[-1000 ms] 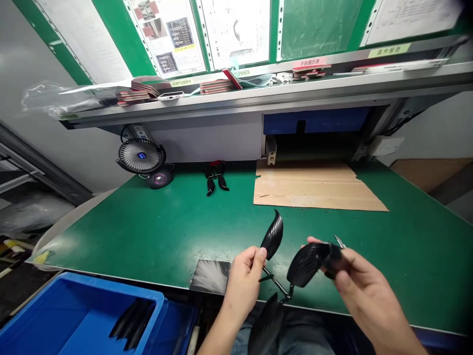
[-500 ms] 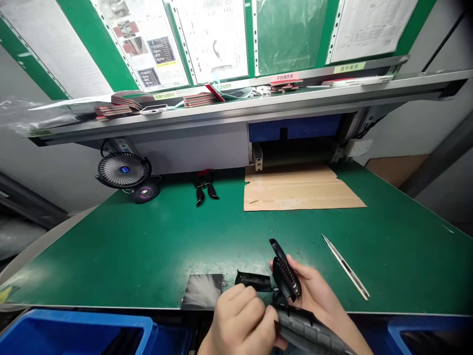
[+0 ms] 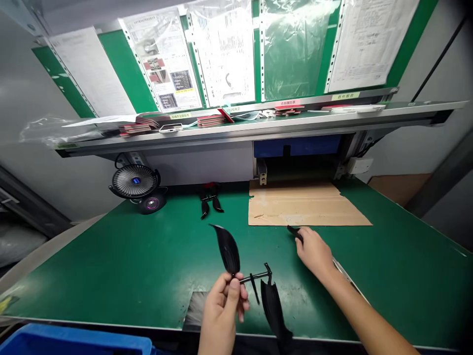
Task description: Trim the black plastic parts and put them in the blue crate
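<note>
My left hand point(image 3: 227, 305) pinches a thin black runner bar point(image 3: 254, 277) between thumb and fingers. At its ends are two leaf-shaped black plastic pieces, one pointing up point(image 3: 228, 250) and one hanging down point(image 3: 273, 308) past the table's front edge. My right hand point(image 3: 314, 250) is stretched forward, just short of the cardboard, its fingers closed on a black plastic piece point(image 3: 295, 233). Most of that piece is covered by the hand. Partly behind my right forearm lies a slim, pale-handled tool point(image 3: 349, 277).
A cardboard sheet point(image 3: 306, 204) lies at the back of the green table point(image 3: 148, 266). Left of it are another pair of black pieces point(image 3: 212, 201) and a small fan point(image 3: 136, 181). A grey patterned square point(image 3: 194, 310) lies by the front edge, above a blue bin point(image 3: 81, 337).
My hands have moved apart. The left now raises the two leaf-shaped pieces on their bar; the right has gone forward with a black piece. The view has tilted up slightly.
</note>
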`<state>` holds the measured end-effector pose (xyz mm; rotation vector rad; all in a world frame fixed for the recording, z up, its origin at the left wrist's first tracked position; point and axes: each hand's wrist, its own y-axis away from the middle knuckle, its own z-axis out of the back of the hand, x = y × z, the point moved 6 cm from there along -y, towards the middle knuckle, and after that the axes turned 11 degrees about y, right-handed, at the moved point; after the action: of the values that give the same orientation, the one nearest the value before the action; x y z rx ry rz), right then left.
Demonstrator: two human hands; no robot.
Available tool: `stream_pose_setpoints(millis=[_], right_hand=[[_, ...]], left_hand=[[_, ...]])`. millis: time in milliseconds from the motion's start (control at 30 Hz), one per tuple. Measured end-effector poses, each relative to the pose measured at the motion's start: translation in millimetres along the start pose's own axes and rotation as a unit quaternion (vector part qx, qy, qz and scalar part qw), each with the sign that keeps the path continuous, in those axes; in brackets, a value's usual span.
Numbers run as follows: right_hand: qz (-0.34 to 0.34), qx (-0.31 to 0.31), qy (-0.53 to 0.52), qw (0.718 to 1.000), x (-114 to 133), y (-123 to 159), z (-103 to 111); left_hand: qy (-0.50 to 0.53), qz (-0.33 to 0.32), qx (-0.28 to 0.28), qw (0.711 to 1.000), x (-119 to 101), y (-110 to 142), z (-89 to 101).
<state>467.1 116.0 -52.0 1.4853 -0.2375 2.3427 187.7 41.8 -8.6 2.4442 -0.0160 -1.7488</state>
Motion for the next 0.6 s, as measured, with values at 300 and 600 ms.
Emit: stream_pose_setpoints(millis=[300,600], right_hand=[[0.015,0.119,-0.033,0.992,4.9,95.6,-44.6],[-0.097,0.367,-0.340,0.860,2.5,164.2,-65.6]], left_hand=[[0.064,0.125,-0.012,0.990,23.6,-18.5,6.3],[-0.168,-0.036,0.143,0.975,8.0,-11.0,-23.1]])
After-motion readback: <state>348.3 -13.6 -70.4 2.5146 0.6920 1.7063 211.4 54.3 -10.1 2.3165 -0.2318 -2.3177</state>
